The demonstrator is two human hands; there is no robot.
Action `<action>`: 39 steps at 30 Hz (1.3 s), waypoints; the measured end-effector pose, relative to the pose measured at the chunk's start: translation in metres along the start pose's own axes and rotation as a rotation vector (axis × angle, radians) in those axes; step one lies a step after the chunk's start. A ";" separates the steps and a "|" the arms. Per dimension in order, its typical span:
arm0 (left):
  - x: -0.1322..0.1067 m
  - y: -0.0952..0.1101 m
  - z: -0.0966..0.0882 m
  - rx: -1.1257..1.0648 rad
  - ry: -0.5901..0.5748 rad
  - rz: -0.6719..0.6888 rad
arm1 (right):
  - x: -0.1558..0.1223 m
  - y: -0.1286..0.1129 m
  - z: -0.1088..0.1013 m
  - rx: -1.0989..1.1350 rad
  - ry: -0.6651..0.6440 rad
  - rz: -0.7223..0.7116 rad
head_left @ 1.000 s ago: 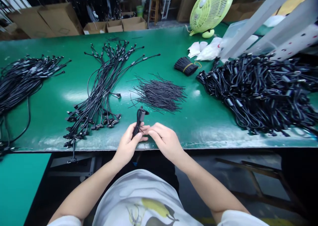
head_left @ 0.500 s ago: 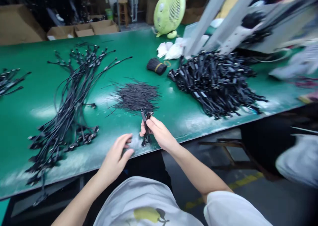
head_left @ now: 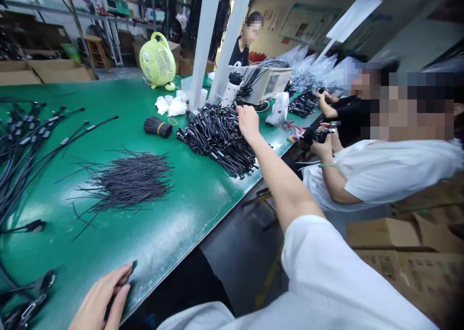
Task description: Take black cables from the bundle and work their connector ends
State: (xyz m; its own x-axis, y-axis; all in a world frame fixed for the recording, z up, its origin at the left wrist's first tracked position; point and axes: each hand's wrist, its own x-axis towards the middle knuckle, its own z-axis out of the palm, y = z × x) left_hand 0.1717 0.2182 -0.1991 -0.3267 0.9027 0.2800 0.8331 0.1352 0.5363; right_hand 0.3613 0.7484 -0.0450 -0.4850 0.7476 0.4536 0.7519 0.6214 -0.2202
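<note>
My right hand (head_left: pixel 248 122) reaches far out and rests, fingers bunched, on top of a heap of black connector cables (head_left: pixel 217 139). Whether it grips a cable cannot be seen. My left hand (head_left: pixel 103 296) is at the bottom of the view by the table's front edge, fingers curled, with a dark strip beside them. Thin black wires (head_left: pixel 126 182) lie in a loose pile between my hands. A tied bundle of black wires (head_left: pixel 157 127) with a yellow band lies left of the heap. Further cables with metal connectors (head_left: pixel 29 306) lie below and left of my left hand.
The green work table (head_left: pixel 174 219) runs to the far right. A lime-green fan (head_left: pixel 157 62), white bags (head_left: pixel 170 107) and white posts (head_left: pixel 203 45) stand beyond the heap. Co-workers sit along the right, one in white (head_left: pixel 380 175) holding a black part. Cardboard boxes (head_left: pixel 398 243) stand at lower right.
The view has swung right and upward. My right hand has moved from near the table edge out onto the heap, and the cable it held no longer shows. My left hand has dropped toward the lower left.
</note>
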 end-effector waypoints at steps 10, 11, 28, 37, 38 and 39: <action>0.004 0.046 -0.007 -0.068 0.080 -0.082 | -0.006 -0.041 0.021 -0.117 -0.028 0.210; 0.003 0.049 -0.010 -0.096 0.070 -0.084 | -0.012 -0.049 0.019 -0.113 0.021 0.202; -0.072 -0.046 -0.137 0.477 0.375 -0.659 | -0.104 -0.458 0.132 -0.050 -0.316 -1.313; -0.077 -0.053 -0.144 0.440 0.409 -0.660 | -0.050 -0.484 0.084 -0.171 -0.174 -1.322; -0.077 -0.054 -0.144 0.436 0.416 -0.659 | -0.042 -0.478 0.060 -0.188 -0.102 -1.276; -0.076 -0.054 -0.145 0.428 0.435 -0.655 | -0.036 -0.473 0.034 -0.200 -0.017 -1.230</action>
State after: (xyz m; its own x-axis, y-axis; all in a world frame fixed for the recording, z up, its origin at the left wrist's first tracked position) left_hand 0.0869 0.0826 -0.1339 -0.8632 0.3676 0.3461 0.4867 0.7885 0.3761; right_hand 0.0075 0.4359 0.0134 -0.9192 -0.3008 0.2540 -0.1508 0.8649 0.4787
